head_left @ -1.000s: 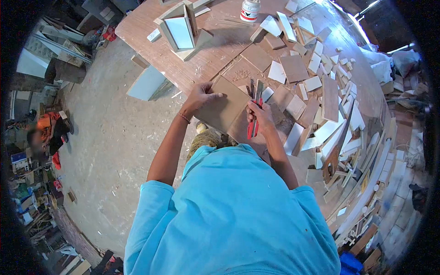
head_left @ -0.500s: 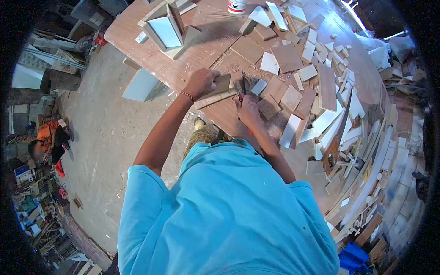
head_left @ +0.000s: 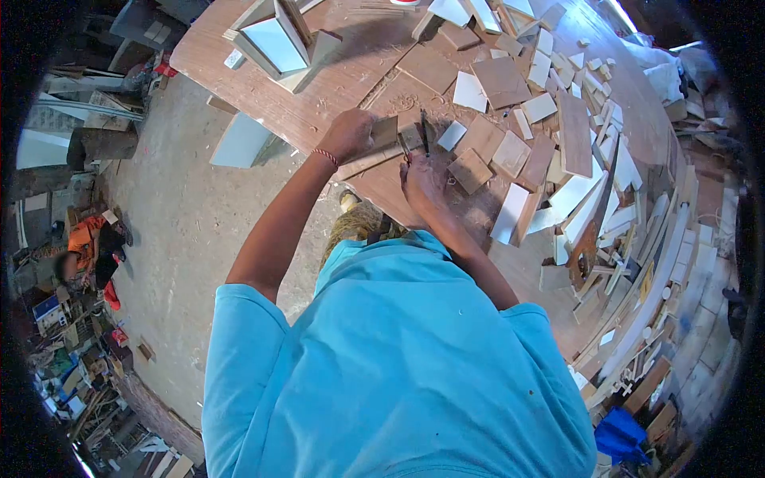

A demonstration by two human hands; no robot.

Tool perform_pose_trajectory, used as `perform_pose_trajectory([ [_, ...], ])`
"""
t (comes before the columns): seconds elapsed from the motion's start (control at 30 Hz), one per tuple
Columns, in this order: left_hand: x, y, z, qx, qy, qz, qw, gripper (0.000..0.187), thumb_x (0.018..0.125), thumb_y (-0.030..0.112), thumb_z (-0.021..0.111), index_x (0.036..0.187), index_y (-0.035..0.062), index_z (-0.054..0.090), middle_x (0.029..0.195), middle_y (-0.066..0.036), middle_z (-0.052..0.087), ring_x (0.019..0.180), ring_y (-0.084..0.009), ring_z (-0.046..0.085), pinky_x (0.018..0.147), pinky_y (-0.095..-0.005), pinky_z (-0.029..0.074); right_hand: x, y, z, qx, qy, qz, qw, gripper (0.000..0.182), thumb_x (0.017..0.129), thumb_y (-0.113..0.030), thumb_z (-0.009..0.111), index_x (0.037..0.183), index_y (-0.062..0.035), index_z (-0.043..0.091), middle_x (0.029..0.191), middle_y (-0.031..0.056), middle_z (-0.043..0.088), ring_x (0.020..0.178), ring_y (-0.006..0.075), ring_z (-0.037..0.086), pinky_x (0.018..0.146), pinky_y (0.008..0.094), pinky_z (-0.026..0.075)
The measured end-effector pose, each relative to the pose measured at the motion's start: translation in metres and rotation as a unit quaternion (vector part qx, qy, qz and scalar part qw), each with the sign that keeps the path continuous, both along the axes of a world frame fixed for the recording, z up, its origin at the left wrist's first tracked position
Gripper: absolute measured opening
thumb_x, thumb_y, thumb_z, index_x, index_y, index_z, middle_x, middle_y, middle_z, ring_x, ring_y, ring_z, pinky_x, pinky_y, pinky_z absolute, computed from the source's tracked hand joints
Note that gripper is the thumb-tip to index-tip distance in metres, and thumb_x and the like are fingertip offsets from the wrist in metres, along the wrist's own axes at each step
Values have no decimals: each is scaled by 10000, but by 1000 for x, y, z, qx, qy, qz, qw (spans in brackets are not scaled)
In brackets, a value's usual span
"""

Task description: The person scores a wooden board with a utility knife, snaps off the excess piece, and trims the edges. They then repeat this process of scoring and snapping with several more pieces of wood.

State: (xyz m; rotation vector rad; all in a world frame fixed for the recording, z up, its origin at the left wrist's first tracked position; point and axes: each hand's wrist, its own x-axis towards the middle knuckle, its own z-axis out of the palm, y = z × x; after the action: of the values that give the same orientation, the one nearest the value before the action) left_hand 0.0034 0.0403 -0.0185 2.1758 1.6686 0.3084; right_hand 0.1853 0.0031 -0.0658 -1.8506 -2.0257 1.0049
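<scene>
head-worn view, steeply down, workbench [head_left: 335,88] near

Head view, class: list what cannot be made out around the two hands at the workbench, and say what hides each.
- Head view: right hand covers the tool's handle; only thin dark blades show, too small to name.
- Left hand covers part of the brown board; its grip underneath is hidden.
- White container is cut off by the top edge.

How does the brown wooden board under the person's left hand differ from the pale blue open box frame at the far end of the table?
The brown wooden board lies low on the table, pressed by the left hand; the pale blue open box frame stands untouched. The board is dark and single; the frame is light, built from several pieces. Both rest on the long wooden table.
</scene>
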Motion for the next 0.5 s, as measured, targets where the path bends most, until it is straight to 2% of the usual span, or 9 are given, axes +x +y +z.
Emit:
perform_pose_trajectory([
  [0.03, 1, 0, 1, 5, -8, 8, 1000, 199, 611, 66, 557, 801, 48, 612, 707, -184, 584, 661, -340, 568, 619, -400, 460, 0, -1, -9, 49, -12, -10, 999, 291, 816, -234, 474, 920, 35, 506, 720, 208, 575, 635, 344, 555, 584, 429, 431],
  [0.07, 2, 0, 2, 3, -10, 7, 1000, 199, 611, 66, 557, 801, 48, 612, 707, -184, 584, 661, -340, 568, 619, -400, 460, -4, 0, -22, 47, -13, -12, 999, 291, 816, -234, 474, 920, 35, 506, 720, 208, 575, 635, 344, 555, 584, 429, 431],
  [0.1, 3, 1, 5, -1, 9, 3, 1000, 206, 609, 73, 560, 806, 47, 611, 703, -185, 583, 665, -344, 568, 626, -403, 459, -11, 0, -29, -65, 164, -141, 974, 304, 819, -238, 467, 949, 34, 501, 717, 206, 574, 635, 335, 556, 588, 433, 431],
  [0.13, 3, 1, 7, -4, 29, 0, 1000, 213, 606, 79, 564, 812, 46, 610, 700, -186, 582, 669, -347, 567, 633, -406, 459, -14, 0, -36, -172, 332, -264, 889, 319, 822, -243, 460, 978, 33, 495, 715, 205, 573, 634, 326, 556, 591, 438, 430],
  [0.17, 2, 0, 6, -7, 29, -1, 1000, 213, 606, 79, 564, 812, 46, 610, 700, -186, 582, 669, -347, 567, 633, -406, 459, -13, -1, -42, -174, 332, -265, 888, 319, 822, -243, 460, 978, 33, 495, 715, 205, 573, 634, 326, 556, 591, 438, 430],
  [0.27, 1, 1, 5, 1, 26, -1, 1000, 216, 605, 85, 561, 813, 54, 611, 698, -189, 578, 682, -350, 565, 639, -412, 455, -7, -1, -31, -84, 104, -84, 987, 314, 829, -244, 438, 1005, 12, 483, 779, 241, 569, 714, 358, 563, 634, 457, 432],
  [0.33, 4, -2, 7, 13, 21, 3, 1000, 118, 624, 136, 576, 704, 55, 603, 675, -179, 572, 677, -340, 566, 616, -421, 447, 0, -3, -26, -20, -56, 45, 997, 312, 834, -245, 424, 1023, -2, 474, 823, 264, 566, 767, 379, 568, 662, 470, 434],
  [0.47, 3, -1, 9, 14, 19, 1, 1000, 107, 635, 129, 573, 706, 54, 601, 666, -176, 569, 671, -338, 563, 612, -420, 445, 0, 3, -33, -62, 73, -53, 994, 275, 835, -237, 421, 1011, -35, 483, 853, 280, 557, 822, 395, 557, 686, 476, 429],
  [0.5, 4, -1, 9, 13, 26, -4, 1000, 144, 625, 110, 568, 754, 61, 606, 683, -178, 573, 679, -340, 564, 618, -418, 447, -2, 4, -23, -11, 43, -39, 998, 228, 849, -252, 404, 885, -49, 501, 748, 175, 528, 700, 285, 510, 614, 398, 410],
])
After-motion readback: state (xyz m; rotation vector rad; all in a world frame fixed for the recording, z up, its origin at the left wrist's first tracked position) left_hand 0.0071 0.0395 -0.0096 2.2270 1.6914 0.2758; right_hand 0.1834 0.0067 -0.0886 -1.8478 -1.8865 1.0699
